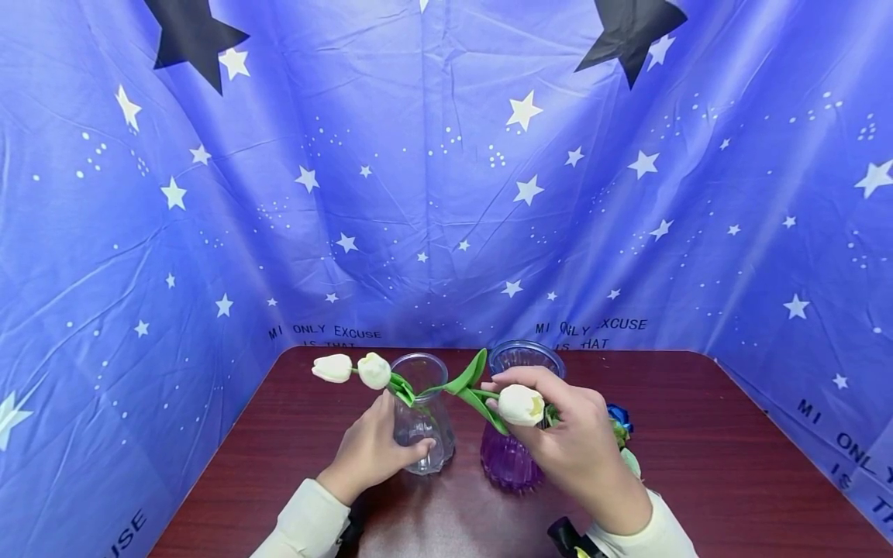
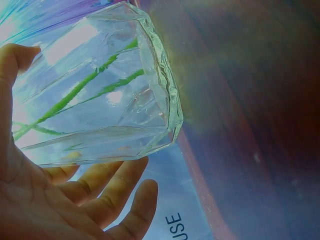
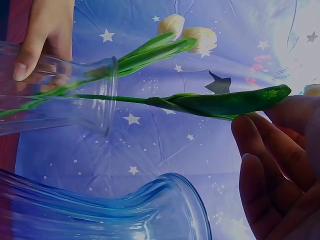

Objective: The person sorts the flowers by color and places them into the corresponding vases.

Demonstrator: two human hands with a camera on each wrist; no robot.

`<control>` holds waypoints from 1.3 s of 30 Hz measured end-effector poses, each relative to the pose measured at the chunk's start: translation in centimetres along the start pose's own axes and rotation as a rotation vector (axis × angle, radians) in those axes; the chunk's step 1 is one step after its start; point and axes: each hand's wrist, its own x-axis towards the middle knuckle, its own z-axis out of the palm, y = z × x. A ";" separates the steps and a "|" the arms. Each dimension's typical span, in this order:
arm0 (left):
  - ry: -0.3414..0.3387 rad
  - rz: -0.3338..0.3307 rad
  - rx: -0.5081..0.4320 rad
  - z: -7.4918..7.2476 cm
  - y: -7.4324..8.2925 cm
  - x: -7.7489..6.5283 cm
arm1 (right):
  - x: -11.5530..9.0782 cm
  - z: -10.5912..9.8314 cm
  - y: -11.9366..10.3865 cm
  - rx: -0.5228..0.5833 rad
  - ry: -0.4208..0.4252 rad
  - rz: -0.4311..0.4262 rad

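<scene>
Tulips lean left from the clear vase, which the left hand grips (presumably to steady it); the right hand pinches another tulip near its bloom, its stem inside that vase; a purple-blue vase stands behind.

Head view: purple vase, centre, partly hidden behind right hand; blue flower, right of centre, mostly covered too. Right-hand grip partly masked by white tulip. Some fingers of left hand lost behind clear vase. Black star, upper left, clipped by top edge. Left wrist view: vase mouth out of frame left; tabletop, right, blurred.
</scene>
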 end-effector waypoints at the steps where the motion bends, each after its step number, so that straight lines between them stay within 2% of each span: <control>1: 0.000 0.001 -0.001 0.0 0.0 0.0 | 0.0 0.0 0.0 0.000 -0.004 0.001; 15: 0.000 0.004 -0.002 0.1 -0.1 0.0 | 0.2 -0.2 -0.3 -0.023 -0.029 -0.018; 20: -0.003 0.007 -0.004 0.1 -0.1 0.0 | 0.4 -1.0 -0.8 0.039 -0.042 -0.063; 27: 0.006 0.011 -0.001 0.1 -0.2 0.1 | 1.4 -1.6 -1.2 0.181 0.068 -0.190; 31: 0.006 0.011 0.001 0.2 -0.3 0.1 | 1.6 -1.5 -1.3 0.239 0.124 -0.231; 35: 0.004 0.010 0.001 0.2 -0.2 0.0 | 1.7 -1.5 -1.5 0.240 0.137 -0.244; 39: 0.005 0.012 -0.001 0.1 -0.2 0.0 | 1.6 -1.4 -1.5 0.206 0.114 -0.241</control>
